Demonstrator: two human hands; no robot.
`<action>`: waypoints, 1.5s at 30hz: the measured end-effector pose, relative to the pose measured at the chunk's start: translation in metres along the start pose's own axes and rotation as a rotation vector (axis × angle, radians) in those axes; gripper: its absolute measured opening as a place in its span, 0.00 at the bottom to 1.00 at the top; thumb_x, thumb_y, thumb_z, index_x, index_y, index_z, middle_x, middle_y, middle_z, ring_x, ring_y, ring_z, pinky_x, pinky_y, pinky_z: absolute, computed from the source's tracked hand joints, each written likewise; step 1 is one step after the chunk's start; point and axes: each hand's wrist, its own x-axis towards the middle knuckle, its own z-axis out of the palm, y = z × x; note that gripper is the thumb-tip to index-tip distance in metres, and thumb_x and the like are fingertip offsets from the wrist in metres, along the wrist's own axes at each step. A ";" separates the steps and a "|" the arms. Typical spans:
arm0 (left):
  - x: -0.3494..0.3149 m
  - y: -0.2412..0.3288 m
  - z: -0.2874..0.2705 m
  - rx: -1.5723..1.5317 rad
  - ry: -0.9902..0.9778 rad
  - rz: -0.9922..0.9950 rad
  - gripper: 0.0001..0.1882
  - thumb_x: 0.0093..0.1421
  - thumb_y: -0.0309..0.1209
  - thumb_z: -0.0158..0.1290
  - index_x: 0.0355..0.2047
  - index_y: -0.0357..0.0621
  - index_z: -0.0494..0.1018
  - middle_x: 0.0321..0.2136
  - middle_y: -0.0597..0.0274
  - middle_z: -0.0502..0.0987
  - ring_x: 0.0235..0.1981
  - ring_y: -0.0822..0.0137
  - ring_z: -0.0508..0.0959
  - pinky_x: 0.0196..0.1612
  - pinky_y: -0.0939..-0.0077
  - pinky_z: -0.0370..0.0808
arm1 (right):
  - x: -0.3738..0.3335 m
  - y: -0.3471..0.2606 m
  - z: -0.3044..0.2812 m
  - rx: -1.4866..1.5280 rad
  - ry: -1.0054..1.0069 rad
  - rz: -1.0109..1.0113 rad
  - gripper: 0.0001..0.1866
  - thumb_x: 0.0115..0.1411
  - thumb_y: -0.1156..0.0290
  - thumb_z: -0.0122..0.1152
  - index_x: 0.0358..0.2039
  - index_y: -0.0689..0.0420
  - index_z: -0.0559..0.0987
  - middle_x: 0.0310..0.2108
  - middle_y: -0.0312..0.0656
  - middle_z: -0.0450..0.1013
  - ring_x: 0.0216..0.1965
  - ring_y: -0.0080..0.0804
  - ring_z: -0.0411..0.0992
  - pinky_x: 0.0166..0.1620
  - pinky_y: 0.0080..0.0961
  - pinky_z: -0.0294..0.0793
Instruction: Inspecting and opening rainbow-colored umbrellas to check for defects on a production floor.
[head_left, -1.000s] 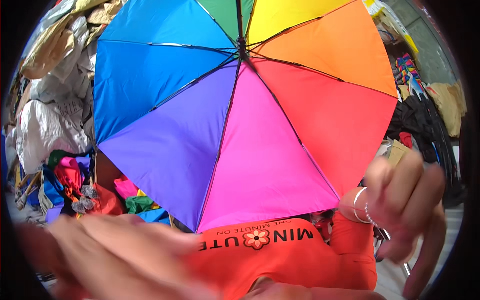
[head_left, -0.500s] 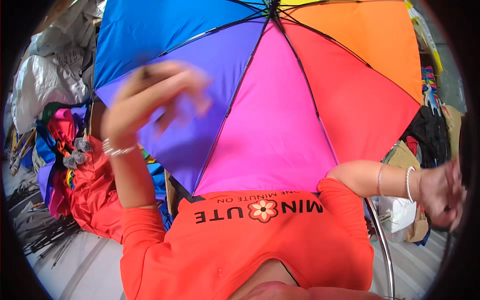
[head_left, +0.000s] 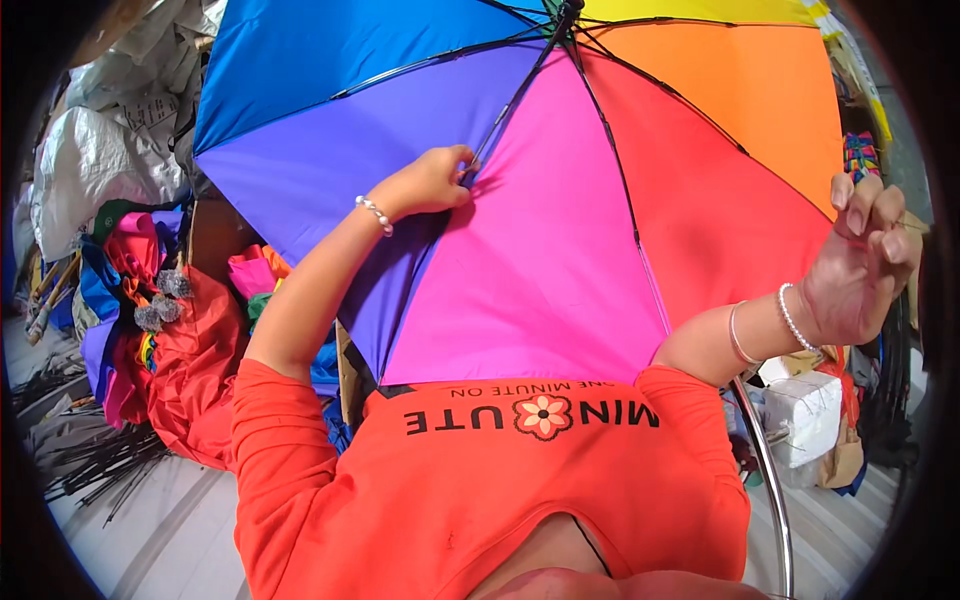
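An opened umbrella (head_left: 545,250) with panels in several colours lies across my lap, its inside with the black ribs facing me. My left hand (head_left: 432,185) pinches a black umbrella rib (head_left: 505,112) along the seam between the purple and pink panels. Off to the right, above the red panel's edge, my right hand (head_left: 865,262) is raised with its fingers curled in. Something thin seems to show by its fingertips, too small to name. The ribs meet at the dark hub (head_left: 568,12) at the top edge.
Red folded fabric (head_left: 195,370) and thin black rods (head_left: 110,470) lie at the left, below white plastic sacks (head_left: 100,170). At the right are a white foam block (head_left: 803,415) and a curved metal tube (head_left: 765,470).
My left hand has come down from a blurred sweep over the purple panel and now grips the rib. My right hand has risen from low at the right. The umbrella has shifted slightly right.
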 end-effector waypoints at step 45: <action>0.090 -0.013 0.021 -0.169 0.398 -0.021 0.11 0.51 0.27 0.52 0.36 0.45 0.78 0.12 0.65 0.70 0.12 0.73 0.65 0.16 0.79 0.62 | -0.095 0.256 0.140 -1.034 -0.418 0.774 0.05 0.52 0.68 0.47 0.29 0.54 0.69 0.21 0.45 0.74 0.23 0.51 0.71 0.26 0.43 0.66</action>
